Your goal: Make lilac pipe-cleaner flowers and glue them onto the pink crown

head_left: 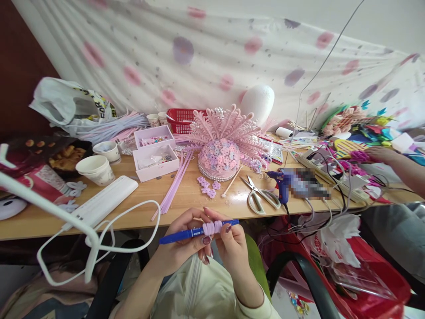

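Note:
My left hand [186,237] is closed on a blue marker pen [179,236], held sideways above my lap. Coils of a lilac pipe cleaner [212,227] wrap around the pen near its right end. The fingers of my right hand [234,248] pinch the pipe cleaner against the pen. Beyond my hands, on the table, lie several small lilac pipe-cleaner flowers [208,188]. Behind them stands a dome of pink and lilac flowers [219,159] with pink feathery sprays [222,124] fanning up at its back.
Loose lilac pipe cleaners [175,186], scissors [260,195] and a blue glue gun [282,184] lie on the table. White boxes [156,170], paper cups [96,169] and a power strip [106,199] stand left. Another person's hand [381,155] reaches in at right, near cables.

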`<state>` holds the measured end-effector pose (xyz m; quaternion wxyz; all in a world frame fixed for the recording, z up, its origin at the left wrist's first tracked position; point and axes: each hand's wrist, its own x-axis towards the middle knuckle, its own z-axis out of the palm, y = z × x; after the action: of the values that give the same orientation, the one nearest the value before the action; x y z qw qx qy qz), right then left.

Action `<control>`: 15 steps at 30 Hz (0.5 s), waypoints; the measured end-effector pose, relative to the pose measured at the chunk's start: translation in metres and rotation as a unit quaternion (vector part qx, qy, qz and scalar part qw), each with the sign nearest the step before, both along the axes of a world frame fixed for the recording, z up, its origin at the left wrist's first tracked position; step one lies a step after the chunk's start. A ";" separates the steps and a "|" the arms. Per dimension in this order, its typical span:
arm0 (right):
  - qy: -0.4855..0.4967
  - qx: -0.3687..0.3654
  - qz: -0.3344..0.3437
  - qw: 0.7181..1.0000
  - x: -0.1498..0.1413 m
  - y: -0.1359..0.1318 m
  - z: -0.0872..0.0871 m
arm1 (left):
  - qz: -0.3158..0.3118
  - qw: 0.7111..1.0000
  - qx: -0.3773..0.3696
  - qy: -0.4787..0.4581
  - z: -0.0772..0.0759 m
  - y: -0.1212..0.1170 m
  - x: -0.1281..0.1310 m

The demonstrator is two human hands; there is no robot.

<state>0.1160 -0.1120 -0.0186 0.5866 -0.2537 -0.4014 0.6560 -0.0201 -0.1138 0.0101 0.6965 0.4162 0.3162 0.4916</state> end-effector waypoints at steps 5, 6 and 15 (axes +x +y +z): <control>-0.005 -0.018 -0.016 1.000 0.002 0.000 0.003 | 0.005 1.000 -0.006 0.002 0.003 0.000 0.003; -0.007 -0.018 -0.022 1.000 0.002 0.001 0.002 | 0.015 1.000 -0.015 0.002 0.002 0.001 0.005; -0.055 -0.009 -0.078 0.995 0.000 0.013 -0.003 | 0.073 0.996 -0.040 0.041 -0.010 0.015 0.014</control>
<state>0.1160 -0.0988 -0.0218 0.6111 -0.3249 -0.4061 0.5967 -0.0065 -0.0983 0.0003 0.6613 0.3836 0.3937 0.5105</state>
